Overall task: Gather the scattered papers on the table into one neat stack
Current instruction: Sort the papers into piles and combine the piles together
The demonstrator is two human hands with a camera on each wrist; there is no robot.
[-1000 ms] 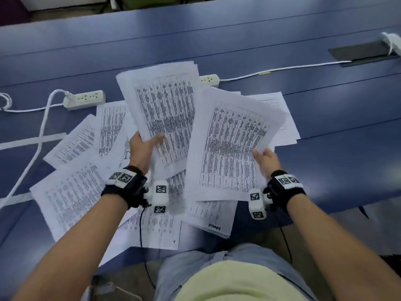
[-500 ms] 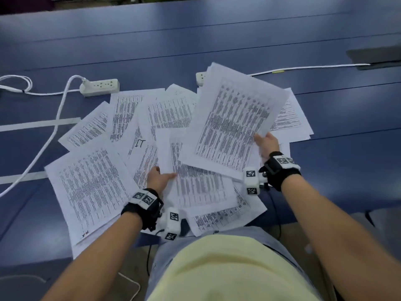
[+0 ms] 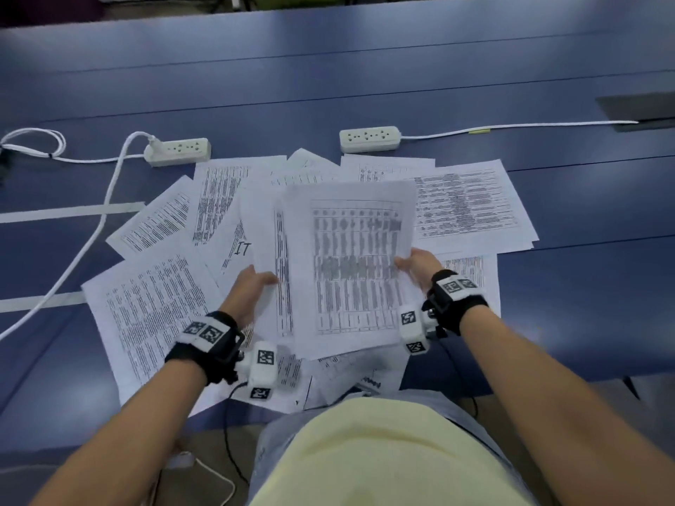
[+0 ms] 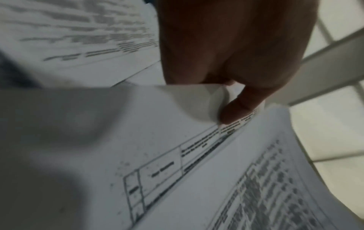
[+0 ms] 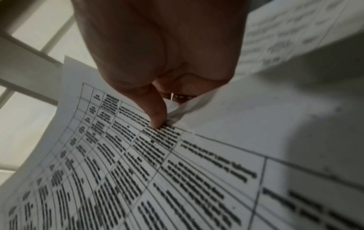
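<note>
Several white printed papers (image 3: pixel 153 315) lie scattered and overlapping on the blue table (image 3: pixel 365 78). Above the middle of the pile I hold a small bundle of sheets (image 3: pixel 347 264) between both hands. My left hand (image 3: pixel 252 286) grips the bundle's left edge, with the thumb (image 4: pixel 236 109) pinching the paper (image 4: pixel 157 140). My right hand (image 3: pixel 416 266) grips the right edge, its thumb (image 5: pixel 157 115) pressed on the printed table of the top sheet (image 5: pixel 138 171). The top sheet sits offset to the right of the one beneath it. More loose sheets (image 3: pixel 467 206) spread to the right.
Two white power strips (image 3: pixel 179 151) (image 3: pixel 369 139) lie just beyond the papers. A white cable (image 3: pixel 91 228) runs down the left side. Pale tape strips (image 3: pixel 69 211) cross the table at the left. A dark panel (image 3: pixel 643 107) sits at the far right.
My left hand laid its first sheet down, then took hold of other sheets from the pile. My right hand swung its sheet left, over the left hand's sheets.
</note>
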